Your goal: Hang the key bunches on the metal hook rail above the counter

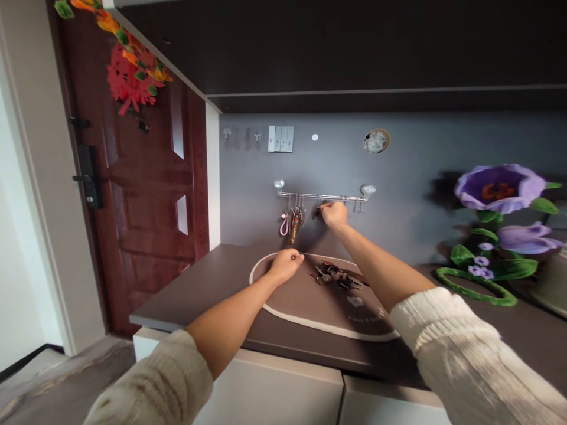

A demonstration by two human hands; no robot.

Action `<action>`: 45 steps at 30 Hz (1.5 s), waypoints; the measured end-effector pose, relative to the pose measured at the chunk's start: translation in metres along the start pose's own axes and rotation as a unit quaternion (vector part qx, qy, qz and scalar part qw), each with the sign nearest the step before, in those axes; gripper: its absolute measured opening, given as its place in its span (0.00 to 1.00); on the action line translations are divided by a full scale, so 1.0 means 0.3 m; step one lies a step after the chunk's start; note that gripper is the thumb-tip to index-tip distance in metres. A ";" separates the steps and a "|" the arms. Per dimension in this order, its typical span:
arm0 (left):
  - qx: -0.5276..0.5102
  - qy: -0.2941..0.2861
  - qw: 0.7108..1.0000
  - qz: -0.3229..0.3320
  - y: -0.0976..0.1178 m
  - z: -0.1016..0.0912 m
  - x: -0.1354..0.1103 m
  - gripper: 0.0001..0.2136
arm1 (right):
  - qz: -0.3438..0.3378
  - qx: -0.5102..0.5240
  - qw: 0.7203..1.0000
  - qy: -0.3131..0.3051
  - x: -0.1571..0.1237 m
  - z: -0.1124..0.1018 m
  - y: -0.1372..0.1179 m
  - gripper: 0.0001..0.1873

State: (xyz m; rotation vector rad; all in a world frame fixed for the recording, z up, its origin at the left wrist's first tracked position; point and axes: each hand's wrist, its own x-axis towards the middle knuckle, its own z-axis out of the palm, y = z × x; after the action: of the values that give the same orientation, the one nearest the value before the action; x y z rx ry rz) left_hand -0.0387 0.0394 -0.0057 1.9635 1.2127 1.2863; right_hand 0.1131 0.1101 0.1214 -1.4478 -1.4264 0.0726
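Note:
A clear hook rail (328, 197) is fixed to the grey wall, with a bunch of keys (295, 223) and a pink strap (284, 225) hanging from its left part. Up at the rail's middle, my right hand (335, 214) pinches a small dark key (316, 213) just under the hooks. My left hand (286, 265) is closed above the mat's left part; a small dark bit shows at its fingertips, too small to name. To its right, a pile of loose keys (336, 275) lies on the brown mat (305, 310).
A plush purple flower (500, 188) with a green base stands on the counter (190, 289) at right. A dark cabinet (354, 53) overhangs the counter. Switches (280, 139) and a round hole (376, 141) are in the wall. A red-brown door (146, 218) is at left.

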 end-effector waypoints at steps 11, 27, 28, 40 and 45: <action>0.002 0.004 1.000 0.001 -0.002 0.002 0.000 0.11 | 0.010 -0.031 0.999 -0.001 0.007 0.006 0.028 0.07; 0.163 -0.014 0.977 0.138 0.037 0.000 -0.041 0.11 | -0.019 0.004 0.998 -0.057 -0.153 -0.048 0.093 0.09; 0.170 -0.018 0.974 0.146 0.043 0.000 -0.047 0.10 | -0.018 0.007 0.998 -0.066 -0.178 -0.056 0.101 0.09; 0.214 -0.062 0.958 0.180 0.116 0.061 -0.098 0.08 | -0.045 -0.028 0.992 -0.114 -0.439 -0.171 0.212 0.09; 0.304 -0.056 0.938 0.157 0.156 0.078 -0.121 0.09 | -0.079 -0.076 0.984 -0.139 -0.507 -0.208 0.208 0.11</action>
State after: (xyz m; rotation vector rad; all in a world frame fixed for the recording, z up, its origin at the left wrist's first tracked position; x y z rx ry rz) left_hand -0.0043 -0.0134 0.0038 2.7230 1.3942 0.9855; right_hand 0.1540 -0.0255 0.0171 -1.4842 -1.8038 0.0694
